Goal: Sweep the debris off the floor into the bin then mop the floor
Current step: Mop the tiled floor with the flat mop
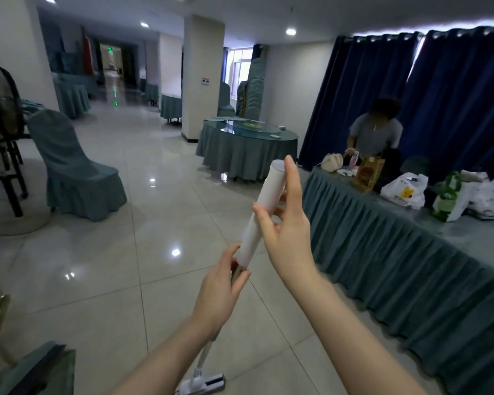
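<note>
Tiled floor (97,280): glossy pale tiles with ceiling lights reflected in them.

Dark blue curtain (454,95) hangs behind the long bench (411,252), which has a teal skirt and runs along the floor's right side. Round bench (240,155) stands beyond its far end, glass-topped with the same skirt. Covered chair (74,172) stands on the left side of the floor.

A person (375,132) in a grey top stands at the long bench's far edge.

Mop (264,212): the pole slants up and away, with a thick white grip at the top. Its head sits flat on the floor at the near edge, between the two forearms.

White plastic bag (404,189) and brown paper bag (368,173) sit on the long bench near its far end.

Right hand (285,232): fingers loosely wrapped around the white grip, thumb across the front, index finger stretched up along it.

Left hand (220,292): closed around the thin pole just below the grip.
</note>
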Demonstrator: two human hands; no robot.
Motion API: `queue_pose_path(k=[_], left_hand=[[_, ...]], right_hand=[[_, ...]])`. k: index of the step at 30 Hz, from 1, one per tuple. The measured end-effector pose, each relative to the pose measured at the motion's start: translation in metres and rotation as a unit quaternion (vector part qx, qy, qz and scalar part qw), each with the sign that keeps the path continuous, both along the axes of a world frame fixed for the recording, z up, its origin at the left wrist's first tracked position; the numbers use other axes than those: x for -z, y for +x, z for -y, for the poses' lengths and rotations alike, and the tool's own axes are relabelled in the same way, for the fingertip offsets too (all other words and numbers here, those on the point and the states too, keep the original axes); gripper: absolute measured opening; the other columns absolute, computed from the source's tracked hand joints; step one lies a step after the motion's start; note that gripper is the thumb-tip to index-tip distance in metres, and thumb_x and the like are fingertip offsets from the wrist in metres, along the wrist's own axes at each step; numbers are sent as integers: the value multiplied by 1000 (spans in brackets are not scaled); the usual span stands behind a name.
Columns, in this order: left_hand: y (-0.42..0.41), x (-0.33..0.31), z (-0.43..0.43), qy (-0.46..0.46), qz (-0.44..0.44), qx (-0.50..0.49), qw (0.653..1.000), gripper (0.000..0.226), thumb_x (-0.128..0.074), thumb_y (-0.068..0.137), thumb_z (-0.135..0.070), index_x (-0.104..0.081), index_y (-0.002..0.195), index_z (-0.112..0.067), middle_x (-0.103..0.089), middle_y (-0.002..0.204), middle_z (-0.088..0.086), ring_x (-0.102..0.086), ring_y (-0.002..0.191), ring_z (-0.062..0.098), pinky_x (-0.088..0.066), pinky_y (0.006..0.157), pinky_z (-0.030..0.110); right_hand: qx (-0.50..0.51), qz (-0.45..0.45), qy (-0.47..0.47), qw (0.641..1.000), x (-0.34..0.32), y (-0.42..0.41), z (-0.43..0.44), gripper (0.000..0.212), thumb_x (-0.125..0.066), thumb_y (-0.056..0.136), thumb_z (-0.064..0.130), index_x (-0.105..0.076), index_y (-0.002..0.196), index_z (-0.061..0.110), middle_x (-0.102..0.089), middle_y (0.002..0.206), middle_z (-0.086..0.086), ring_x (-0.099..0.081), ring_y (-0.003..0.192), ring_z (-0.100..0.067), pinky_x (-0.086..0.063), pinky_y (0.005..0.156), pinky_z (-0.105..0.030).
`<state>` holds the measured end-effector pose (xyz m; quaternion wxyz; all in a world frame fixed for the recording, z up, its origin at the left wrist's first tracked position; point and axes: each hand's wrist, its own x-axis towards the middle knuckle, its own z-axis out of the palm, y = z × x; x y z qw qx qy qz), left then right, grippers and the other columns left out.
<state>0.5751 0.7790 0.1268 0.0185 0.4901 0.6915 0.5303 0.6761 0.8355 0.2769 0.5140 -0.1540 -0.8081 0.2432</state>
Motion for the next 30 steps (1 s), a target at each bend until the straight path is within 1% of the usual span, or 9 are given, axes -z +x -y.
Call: queue_pose_path(k=[2,5,8,12,15,18,20,24,30], left_hand=[[-19,5,-24,0,11,-6,1000,65,-59,92,-31,-17,129,-64,-55,98,-30,-57,92,-14,-45,71,5],[-48,2,-58,13,32,-32,999,70,-59,93,-25,-16,136,-59,-58,102,-25,-59,92,-11,-44,73,1],[-80,-8,-81,20,39,-51,998,67,-58,93,-24,-19,139,-54,-62,105,-19,-61,95,-5,-48,81,10],[-121,-15,-77,15,40,-93,995,62,-55,94,-31,-20,142,-51,-65,100,-11,-65,93,4,-55,85,31],[-144,-22,-55,22,59,-140,988,60,-54,94,-36,-21,139,-55,-64,102,-16,-63,97,2,-53,88,30],[-160,-32,-23,31,60,-198,978,61,-57,92,-33,-22,135,-59,-64,100,-15,-63,96,1,-54,86,30],[-165,-39,1,37,56,-232,970,62,-58,92,-31,-22,134,-60,-64,100,-10,-64,95,3,-56,84,34],[-163,-54,56,49,25,-299,953,70,-59,93,-26,-15,141,-52,-65,95,-4,-66,88,6,-56,78,33],[-138,-69,151,88,-17,-383,919,81,-58,94,-24,-2,150,-44,-68,92,-5,-68,83,6,-52,75,15]], right_hand=[[-2,10,-14,1000,5,-27,-29,96,-64,92,23,8,137,68,-54,131,5,-61,92,-2,-50,70,-6],[-32,17,-18,999,9,-68,-72,95,-63,93,27,11,133,72,-54,113,22,-59,90,0,-43,71,-4],[-84,17,-15,996,8,-112,-106,88,-60,95,28,6,132,73,-52,127,13,-57,94,-5,-42,77,-8],[-147,24,24,988,1,-172,-116,87,-59,95,27,4,139,67,-50,107,5,-51,86,-8,-45,75,-18],[-214,10,45,976,-7,-208,-96,80,-59,94,22,-8,150,46,-50,123,-3,-50,98,-14,-37,81,-5],[-252,0,70,965,-19,-232,-62,77,-57,95,23,-8,151,43,-55,125,-3,-54,89,-10,-45,77,-19],[-286,-8,71,956,-25,-243,-36,78,-57,95,22,-7,151,44,-57,115,1,-50,78,-7,-49,71,-27],[-351,-35,81,932,-38,-257,20,74,-57,95,18,-14,153,35,-48,81,6,-42,63,-7,-42,62,-18],[-439,-74,79,892,-56,-253,119,69,-59,94,16,-23,152,26,-49,76,-1,-42,63,-9,-41,64,-21]])
